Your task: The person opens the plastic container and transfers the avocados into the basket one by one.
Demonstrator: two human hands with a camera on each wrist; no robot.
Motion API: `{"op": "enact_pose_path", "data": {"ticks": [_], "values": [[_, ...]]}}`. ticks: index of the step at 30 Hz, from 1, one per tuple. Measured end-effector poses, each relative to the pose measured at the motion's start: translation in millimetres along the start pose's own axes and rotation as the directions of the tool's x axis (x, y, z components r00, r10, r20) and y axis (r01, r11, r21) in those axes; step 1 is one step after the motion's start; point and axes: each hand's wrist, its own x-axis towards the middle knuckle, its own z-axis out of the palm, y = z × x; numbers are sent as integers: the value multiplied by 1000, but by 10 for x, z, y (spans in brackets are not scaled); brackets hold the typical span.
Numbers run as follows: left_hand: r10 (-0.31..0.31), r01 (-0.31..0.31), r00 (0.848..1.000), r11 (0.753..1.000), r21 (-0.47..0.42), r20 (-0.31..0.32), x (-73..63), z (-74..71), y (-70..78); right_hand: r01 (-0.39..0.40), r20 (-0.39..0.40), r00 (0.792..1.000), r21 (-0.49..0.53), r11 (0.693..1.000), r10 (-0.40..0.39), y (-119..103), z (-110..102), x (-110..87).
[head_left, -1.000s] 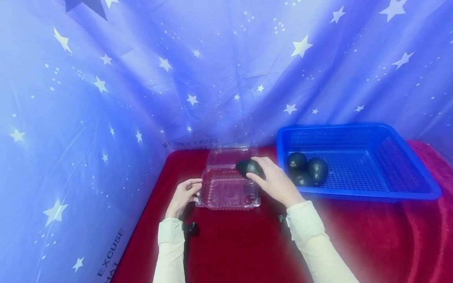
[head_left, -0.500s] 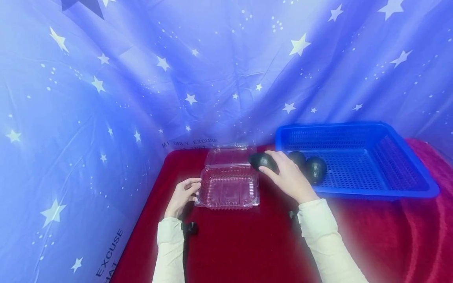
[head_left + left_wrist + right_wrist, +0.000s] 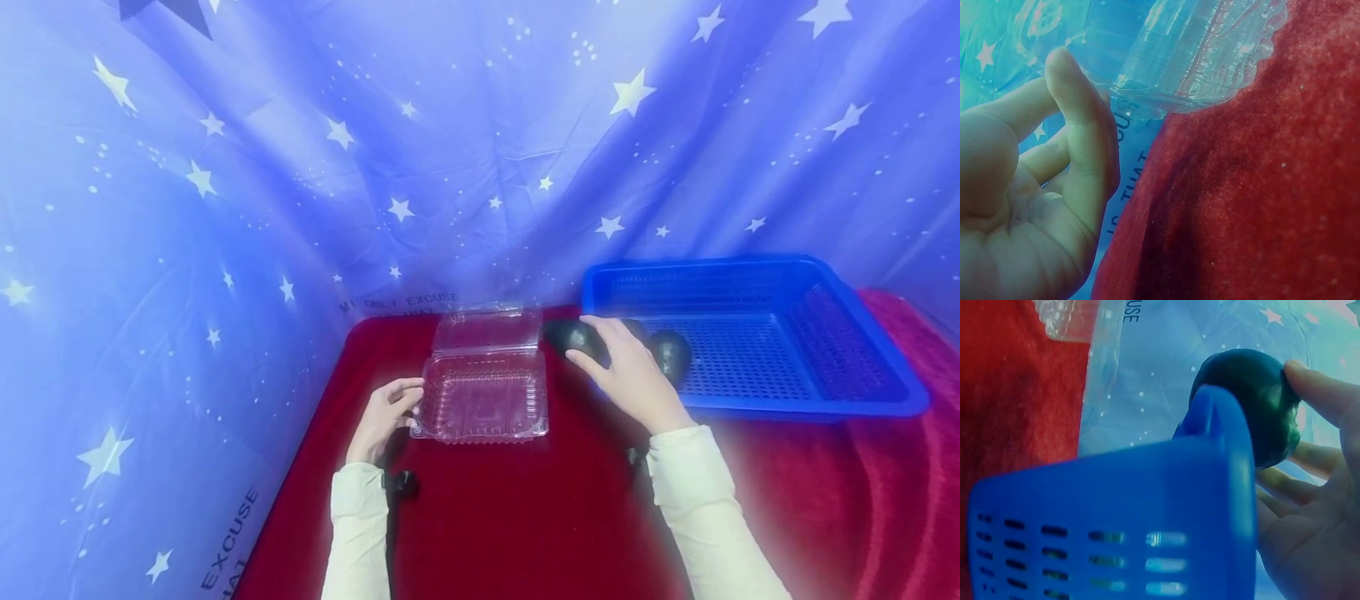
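My right hand (image 3: 630, 371) holds a dark green avocado (image 3: 576, 339) between thumb and fingers, over the left rim of the blue basket (image 3: 787, 407). In the right wrist view the basket's corner partly covers this avocado (image 3: 1254, 400). Another avocado (image 3: 671, 357) lies in the basket, with more dark fruit mostly hidden behind my hand. On the left, a clear plastic clamshell container (image 3: 486, 400) stands with its lid (image 3: 487, 331) folded back. My left hand (image 3: 382, 417) pinches the container's left edge, fingertips right at the rim in the left wrist view.
A red velvety cloth (image 3: 510, 517) covers the table. Behind and to the left hangs a blue curtain (image 3: 450, 150) with white stars, close to the lid and the basket's back. The basket takes up the right side.
My right hand has moved right with the avocado, from above the container to the basket's left rim. My left hand has stayed at the container's edge.
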Motion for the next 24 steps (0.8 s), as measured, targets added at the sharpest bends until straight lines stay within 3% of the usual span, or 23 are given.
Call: {"op": "enact_pose_path", "data": {"ticks": [11, 24], "values": [[-5, 5, 1000, 1000, 6, 4, 0, -11, -7, -13, -36, 999, -20, 1000, 12, 92, -127, -23], [-1, 1, 1000, 1000, 1, 3, -1, -11, -12, -97, -30, 995, -42, 994, 96, 192, -272, -85]]}}
